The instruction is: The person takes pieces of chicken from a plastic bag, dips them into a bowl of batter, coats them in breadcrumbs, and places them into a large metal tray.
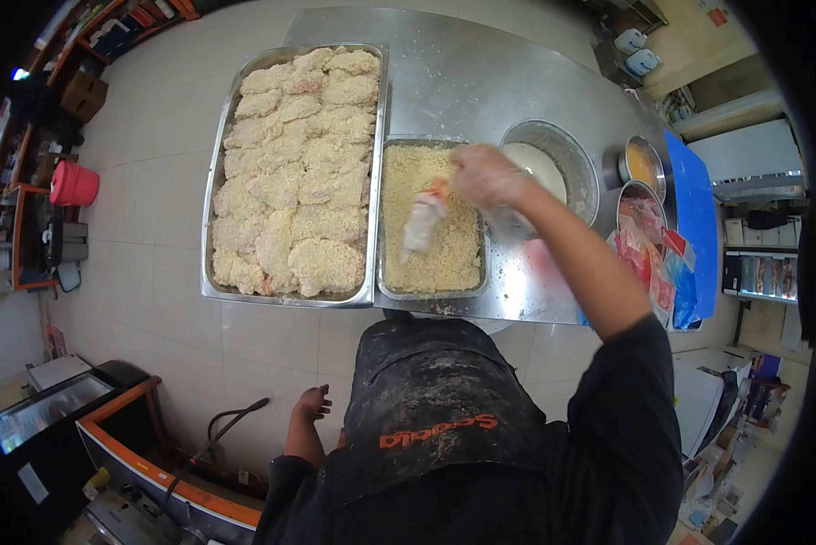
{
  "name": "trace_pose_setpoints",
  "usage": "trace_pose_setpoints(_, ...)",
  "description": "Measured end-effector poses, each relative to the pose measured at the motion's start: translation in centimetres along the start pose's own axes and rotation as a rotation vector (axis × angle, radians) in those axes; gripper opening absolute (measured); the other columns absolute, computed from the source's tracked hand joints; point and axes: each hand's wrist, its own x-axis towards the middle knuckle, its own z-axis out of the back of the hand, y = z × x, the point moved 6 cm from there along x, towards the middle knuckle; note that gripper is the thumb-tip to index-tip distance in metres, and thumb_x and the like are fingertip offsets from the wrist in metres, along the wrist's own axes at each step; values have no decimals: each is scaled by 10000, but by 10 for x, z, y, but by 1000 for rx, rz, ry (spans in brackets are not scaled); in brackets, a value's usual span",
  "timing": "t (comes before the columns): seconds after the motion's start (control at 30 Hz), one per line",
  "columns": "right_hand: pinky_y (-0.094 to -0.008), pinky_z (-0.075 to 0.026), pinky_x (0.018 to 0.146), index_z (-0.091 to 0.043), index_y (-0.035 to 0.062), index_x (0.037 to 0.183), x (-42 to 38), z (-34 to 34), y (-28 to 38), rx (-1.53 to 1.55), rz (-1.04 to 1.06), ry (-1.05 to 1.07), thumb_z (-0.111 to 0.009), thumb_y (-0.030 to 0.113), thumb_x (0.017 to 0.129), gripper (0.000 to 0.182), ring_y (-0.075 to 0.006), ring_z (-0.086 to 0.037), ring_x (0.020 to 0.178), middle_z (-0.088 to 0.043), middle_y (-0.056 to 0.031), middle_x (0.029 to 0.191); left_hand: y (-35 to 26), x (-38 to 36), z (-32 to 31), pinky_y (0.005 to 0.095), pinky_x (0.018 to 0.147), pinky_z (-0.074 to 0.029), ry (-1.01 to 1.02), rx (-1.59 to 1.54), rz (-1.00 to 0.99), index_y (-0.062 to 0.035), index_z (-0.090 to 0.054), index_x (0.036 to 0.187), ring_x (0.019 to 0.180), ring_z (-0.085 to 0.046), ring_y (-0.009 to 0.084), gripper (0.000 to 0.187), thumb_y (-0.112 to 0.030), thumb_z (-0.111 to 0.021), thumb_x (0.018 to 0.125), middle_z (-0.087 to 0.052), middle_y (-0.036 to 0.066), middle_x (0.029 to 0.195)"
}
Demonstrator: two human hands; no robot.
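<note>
My right hand [492,176], in a clear plastic glove, is above a metal tray of pale crumbs [437,292]. Its fingers are closed by the orange end of a white-and-orange piece [423,220] hanging over the crumbs; motion blur hides its exact kind. Just right of the hand stands a round metal pot [582,150] of white, creamy liquid. To the left, a large deep metal tray [379,173] holds rows of crumb-coated pieces [322,182]. My left hand [311,402] hangs low beside my apron, bare, its fingers loosely apart with nothing in them.
At the table's right are a bowl of orange-yellow liquid [641,168], another metal container [640,193] with red and clear plastic bags [640,241], and a blue sheet [694,218]. Crumbs lie scattered on the steel table [481,64]. A pink bucket [74,184] is off to the left.
</note>
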Motion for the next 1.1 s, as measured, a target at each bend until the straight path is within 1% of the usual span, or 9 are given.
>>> trace_pose_setpoints(0.07,-442,-516,846,-601,-5,1118,29,-29,5,-94,186,-121,-712,223,739,457,-325,-646,998,-657,-205,1049,5,-2,1,369,641,-467,6,-32,16,-87,-513,1288,702,-591,180,489,-447,-494,957,-657,96,1026)
trace_pose_setpoints(0.27,-357,-501,967,-620,37,1236,0,-34,20,-605,93,239,-833,166,657,631,-304,-629,1148,-656,-193,1200,21,-2,-3,363,632,-468,-12,-92,7,-100,-519,1283,685,-593,177,489,-463,-493,958,-655,84,994)
trace_pose_setpoints(0.47,-391,-511,935,-573,-41,1166,78,-99,-12,-197,190,-6,-794,237,686,597,-325,-625,1096,-650,-217,1095,44,7,-25,364,634,-468,72,-93,66,-113,-519,1283,676,-588,174,480,-470,-483,963,-645,77,988)
trace_pose_setpoints(0.57,-374,-493,964,-557,-77,1183,70,-85,-9,-186,152,136,-758,261,736,595,-342,-621,1091,-660,-222,1056,47,7,-27,363,636,-470,60,-88,71,-112,-519,1285,674,-587,173,481,-470,-481,965,-640,74,975)
trace_pose_setpoints(0.63,-376,-471,997,-520,-93,1237,71,-110,-26,444,18,213,-744,308,751,669,-356,-600,1127,-636,-248,1120,46,8,-24,363,634,-471,55,-99,66,-112,-516,1289,675,-586,174,482,-467,-483,964,-641,77,978)
trace_pose_setpoints(0.7,-383,-451,1025,-465,-107,1297,53,-103,-19,578,6,187,-732,364,765,759,-371,-571,1169,-594,-275,1199,40,8,-20,364,631,-472,44,-94,66,-111,-512,1292,672,-586,175,482,-463,-486,963,-643,80,981)
trace_pose_setpoints(0.83,-410,-403,1072,-292,-123,1411,-57,-67,25,259,-45,-29,-726,478,771,979,-417,-474,1269,-431,-351,1370,27,11,-10,370,617,-472,26,-51,56,-108,-505,1298,657,-586,177,483,-451,-497,958,-646,88,984)
trace_pose_setpoints(0.93,-432,-430,1031,-405,-82,1284,-91,-88,55,29,-303,293,-704,577,743,903,-392,-506,1219,-430,-298,1355,12,17,-9,373,605,-470,37,-20,25,-99,-503,1298,644,-588,180,491,-447,-509,952,-649,100,983)
trace_pose_setpoints(1.1,-434,-438,1020,-448,-50,1250,-84,-145,44,278,-455,-119,-757,394,772,722,-406,-534,1171,-458,-276,1310,-18,9,-5,376,597,-469,14,33,-17,-69,-489,1301,645,-597,187,526,-451,-528,943,-657,126,1003)
